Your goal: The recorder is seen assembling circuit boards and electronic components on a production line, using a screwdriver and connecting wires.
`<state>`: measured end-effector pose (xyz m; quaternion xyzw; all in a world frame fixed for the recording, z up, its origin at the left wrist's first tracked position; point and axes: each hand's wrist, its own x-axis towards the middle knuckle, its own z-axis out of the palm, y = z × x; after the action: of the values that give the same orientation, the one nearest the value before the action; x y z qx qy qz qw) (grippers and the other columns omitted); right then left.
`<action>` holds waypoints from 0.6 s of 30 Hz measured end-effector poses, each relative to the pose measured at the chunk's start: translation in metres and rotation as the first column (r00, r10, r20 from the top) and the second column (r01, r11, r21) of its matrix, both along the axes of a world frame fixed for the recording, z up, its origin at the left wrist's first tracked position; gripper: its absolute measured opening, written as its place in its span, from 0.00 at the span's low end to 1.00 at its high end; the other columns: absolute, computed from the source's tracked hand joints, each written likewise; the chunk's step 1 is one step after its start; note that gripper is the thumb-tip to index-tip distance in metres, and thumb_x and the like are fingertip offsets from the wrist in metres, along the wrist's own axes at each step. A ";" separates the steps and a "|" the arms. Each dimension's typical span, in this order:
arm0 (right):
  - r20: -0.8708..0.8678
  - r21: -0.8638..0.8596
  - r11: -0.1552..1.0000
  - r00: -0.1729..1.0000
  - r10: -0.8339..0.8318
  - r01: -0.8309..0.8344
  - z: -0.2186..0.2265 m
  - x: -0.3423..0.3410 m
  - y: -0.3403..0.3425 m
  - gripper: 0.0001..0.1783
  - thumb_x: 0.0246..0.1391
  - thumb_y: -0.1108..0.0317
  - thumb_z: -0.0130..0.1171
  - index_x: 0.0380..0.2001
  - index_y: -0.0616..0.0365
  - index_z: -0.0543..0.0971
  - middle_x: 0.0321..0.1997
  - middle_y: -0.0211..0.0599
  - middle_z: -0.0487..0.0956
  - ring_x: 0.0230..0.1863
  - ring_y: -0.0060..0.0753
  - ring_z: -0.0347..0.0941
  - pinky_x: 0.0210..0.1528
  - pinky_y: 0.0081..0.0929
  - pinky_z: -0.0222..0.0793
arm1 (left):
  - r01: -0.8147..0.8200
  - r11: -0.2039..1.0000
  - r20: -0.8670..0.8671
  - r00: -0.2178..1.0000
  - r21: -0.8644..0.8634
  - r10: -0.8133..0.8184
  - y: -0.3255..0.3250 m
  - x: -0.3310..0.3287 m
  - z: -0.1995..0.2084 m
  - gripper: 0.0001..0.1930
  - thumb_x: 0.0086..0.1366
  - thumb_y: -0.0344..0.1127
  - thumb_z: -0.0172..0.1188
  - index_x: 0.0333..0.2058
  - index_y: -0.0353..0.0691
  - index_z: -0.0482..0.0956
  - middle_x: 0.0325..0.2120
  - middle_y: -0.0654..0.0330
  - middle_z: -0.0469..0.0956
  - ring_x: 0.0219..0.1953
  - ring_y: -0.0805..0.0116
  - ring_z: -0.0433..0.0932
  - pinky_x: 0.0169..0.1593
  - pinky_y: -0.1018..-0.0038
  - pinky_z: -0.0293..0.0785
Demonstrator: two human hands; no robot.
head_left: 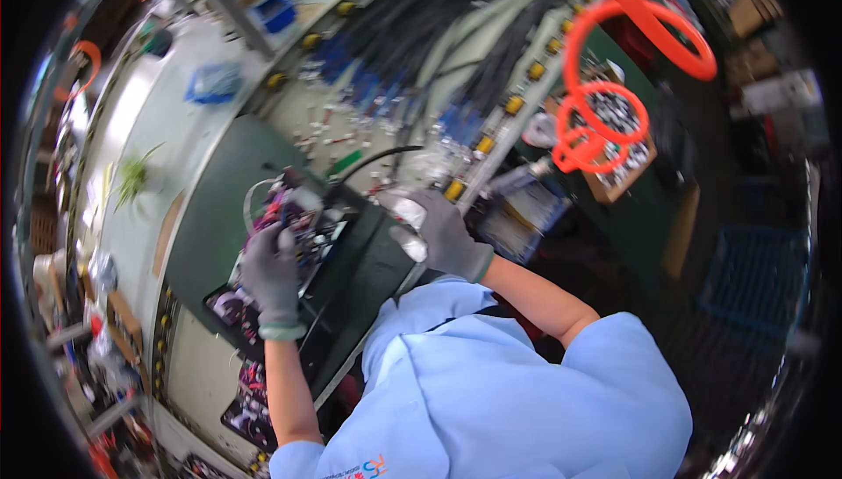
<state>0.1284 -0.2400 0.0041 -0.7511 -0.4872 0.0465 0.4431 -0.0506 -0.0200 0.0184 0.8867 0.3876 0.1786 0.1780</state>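
A long, pale workbench surface point(195, 365) edged with round yellow rollers point(487, 143) carries a flat, dark green board point(210, 189). On the board lies an open, black-cased electronic unit point(307, 216). Beyond it, directly on the pale surface, spread long black cables point(430, 14) with blue ends, a thin green strip point(346, 162) and small red-and-white pieces point(329, 132), probably connectors, though blurred.

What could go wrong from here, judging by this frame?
The left hand is close to the crowded wires of the open unit, so a glove might tug one loose. The white wire loop bulging out beside it could snag. The black cable reaches toward small loose parts and might knock some aside.
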 end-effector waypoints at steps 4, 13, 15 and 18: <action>-0.290 -0.461 0.855 0.871 -0.396 0.236 -0.097 0.016 -0.136 0.14 0.56 0.60 0.57 0.44 0.50 0.82 0.38 0.47 0.83 0.42 0.52 0.80 0.47 0.42 0.75 | -0.018 0.988 -0.076 0.997 -0.152 0.007 0.012 0.019 0.002 0.10 0.63 0.36 0.61 0.29 0.34 0.80 0.23 0.50 0.78 0.27 0.54 0.77 0.34 0.63 0.70; 0.116 -0.889 0.250 0.716 -0.688 0.384 -0.178 0.117 -0.218 0.16 0.52 0.55 0.59 0.40 0.52 0.82 0.44 0.48 0.83 0.47 0.53 0.79 0.51 0.46 0.73 | -0.160 0.959 0.019 0.985 -0.233 0.169 0.002 0.026 -0.007 0.11 0.65 0.35 0.60 0.31 0.31 0.80 0.19 0.59 0.76 0.24 0.76 0.71 0.31 0.72 0.69; 0.344 -0.923 0.015 0.842 -0.416 0.384 -0.189 0.124 -0.206 0.24 0.50 0.53 0.61 0.50 0.47 0.79 0.57 0.50 0.76 0.59 0.50 0.72 0.58 0.47 0.68 | -0.130 0.934 0.023 0.989 -0.333 0.146 0.000 0.025 0.001 0.12 0.66 0.36 0.60 0.32 0.30 0.82 0.20 0.59 0.78 0.24 0.74 0.73 0.32 0.72 0.70; 0.301 -0.895 0.141 0.807 -0.509 0.423 -0.215 0.139 -0.226 0.18 0.51 0.56 0.59 0.45 0.47 0.82 0.52 0.45 0.79 0.54 0.49 0.75 0.55 0.47 0.70 | -0.105 0.940 0.059 0.990 -0.323 0.131 -0.001 0.009 0.005 0.12 0.68 0.35 0.59 0.41 0.31 0.82 0.30 0.58 0.82 0.32 0.73 0.77 0.40 0.74 0.73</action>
<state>0.2678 -0.4662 -0.2109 -0.9715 -0.0924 0.2075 -0.0674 -0.0411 -0.0215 0.0231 0.8136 0.4564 0.1590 0.3233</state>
